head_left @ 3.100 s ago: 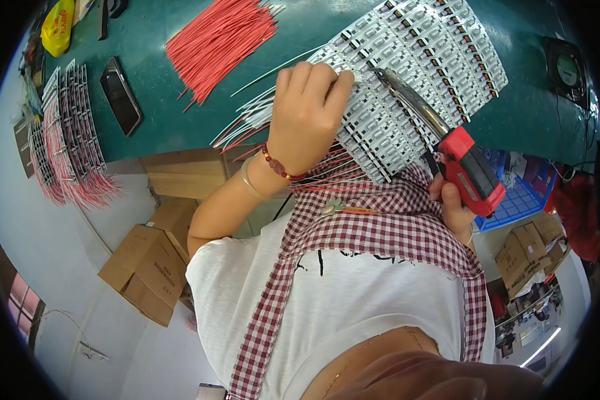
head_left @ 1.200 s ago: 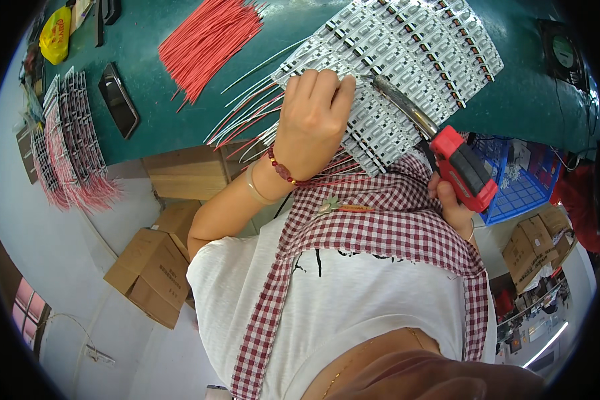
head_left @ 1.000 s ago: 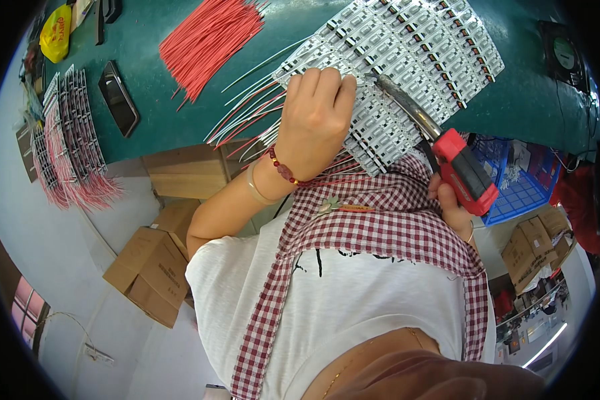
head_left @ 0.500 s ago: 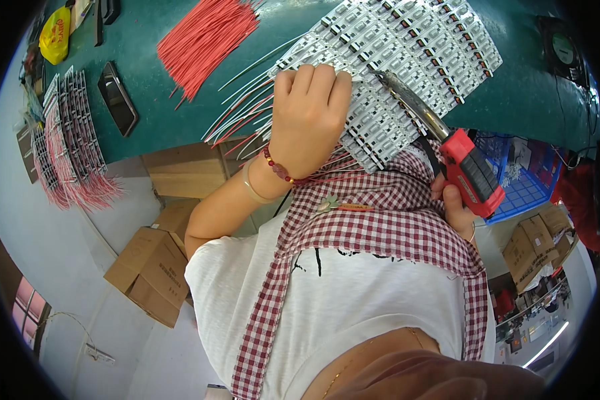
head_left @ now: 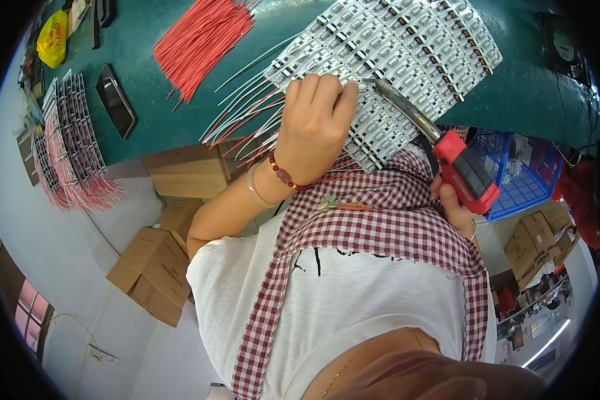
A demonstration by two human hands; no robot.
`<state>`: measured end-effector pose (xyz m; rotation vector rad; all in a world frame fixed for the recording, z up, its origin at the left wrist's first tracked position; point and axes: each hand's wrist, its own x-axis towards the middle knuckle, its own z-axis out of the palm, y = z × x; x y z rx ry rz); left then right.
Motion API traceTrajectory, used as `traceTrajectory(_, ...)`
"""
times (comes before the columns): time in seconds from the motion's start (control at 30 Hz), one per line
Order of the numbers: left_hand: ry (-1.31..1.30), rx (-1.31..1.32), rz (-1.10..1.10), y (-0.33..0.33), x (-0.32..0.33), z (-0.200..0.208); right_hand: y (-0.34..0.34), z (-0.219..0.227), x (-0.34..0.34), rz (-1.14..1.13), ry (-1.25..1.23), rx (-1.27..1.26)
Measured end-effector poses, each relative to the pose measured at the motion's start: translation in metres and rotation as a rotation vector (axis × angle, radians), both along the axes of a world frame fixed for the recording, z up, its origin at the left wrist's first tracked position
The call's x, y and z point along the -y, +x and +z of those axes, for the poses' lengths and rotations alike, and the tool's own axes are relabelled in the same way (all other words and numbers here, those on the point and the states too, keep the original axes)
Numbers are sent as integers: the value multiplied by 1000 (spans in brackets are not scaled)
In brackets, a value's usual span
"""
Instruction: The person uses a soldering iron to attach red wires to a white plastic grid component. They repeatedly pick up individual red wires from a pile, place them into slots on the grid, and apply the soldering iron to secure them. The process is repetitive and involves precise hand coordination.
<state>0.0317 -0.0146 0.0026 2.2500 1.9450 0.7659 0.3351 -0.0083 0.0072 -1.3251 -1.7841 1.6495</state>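
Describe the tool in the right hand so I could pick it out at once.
Start at the green table and find the big sheet of white strips lying on it. The soldering tool reaches onto that sheet's near edge from the right hand, beside the left hand pressing the strips. It is the only thing there with a chunky red grip and a long shiny metal tip.

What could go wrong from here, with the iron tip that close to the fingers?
1. Burn: the soldering iron in the right hand has its metal tip right beside the left hand, which presses on the white circuit strips. A slip could probably touch a finger.
2. Snag: loose red and white wires fan out under the left wrist at the green table edge; moving the arm might drag them.
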Motion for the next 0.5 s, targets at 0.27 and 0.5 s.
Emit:
traceTrajectory(0.27, -13, -27, 9, 2, -2, 4, 5, -4, -1, 37, 125, 25)
traceTrajectory(0.5, -33, -74, 13, 3, -3, 5, 5, -2, -1, 26, 74, 8)
